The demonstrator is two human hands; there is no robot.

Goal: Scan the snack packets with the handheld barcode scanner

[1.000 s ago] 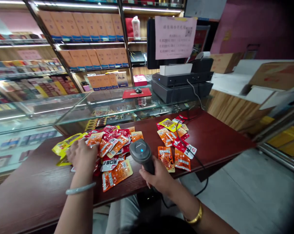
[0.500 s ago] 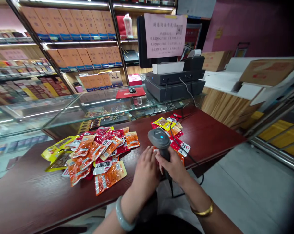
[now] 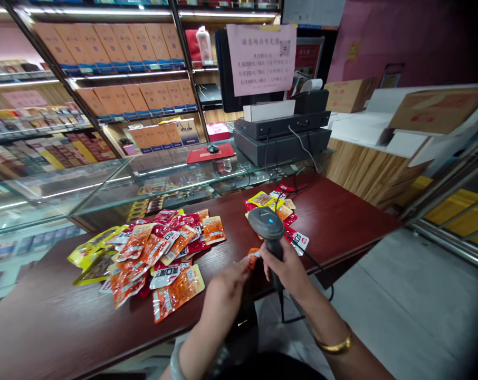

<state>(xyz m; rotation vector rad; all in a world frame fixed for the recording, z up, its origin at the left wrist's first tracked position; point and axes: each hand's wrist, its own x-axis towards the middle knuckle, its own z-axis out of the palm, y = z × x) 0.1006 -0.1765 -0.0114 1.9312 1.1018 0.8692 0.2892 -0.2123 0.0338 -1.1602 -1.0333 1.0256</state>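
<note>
My right hand (image 3: 287,268) is wrapped round the handle of a dark grey barcode scanner (image 3: 266,224), which is upright with a blue light on its head. Beside it, to the left, my left hand (image 3: 225,290) has its fingers bent on a small orange snack packet (image 3: 254,257) at the table's near edge; part of this packet is hidden. A loose pile of red, orange and yellow snack packets (image 3: 152,248) covers the table left of my hands. Behind the scanner lies a smaller group of packets (image 3: 284,206), partly covered by the scanner and its cable.
The dark red table (image 3: 342,211) adjoins a glass display counter (image 3: 116,182). On the counter stand a cash drawer (image 3: 278,150) and a screen with a pink notice (image 3: 263,60). A black cable (image 3: 312,258) runs over the table's right edge. Cardboard boxes (image 3: 437,108) stand at the right.
My left hand has drawn back left and down from the scanner, exposing the orange packet at its fingertips. The scanner and my right hand have shifted slightly right.
</note>
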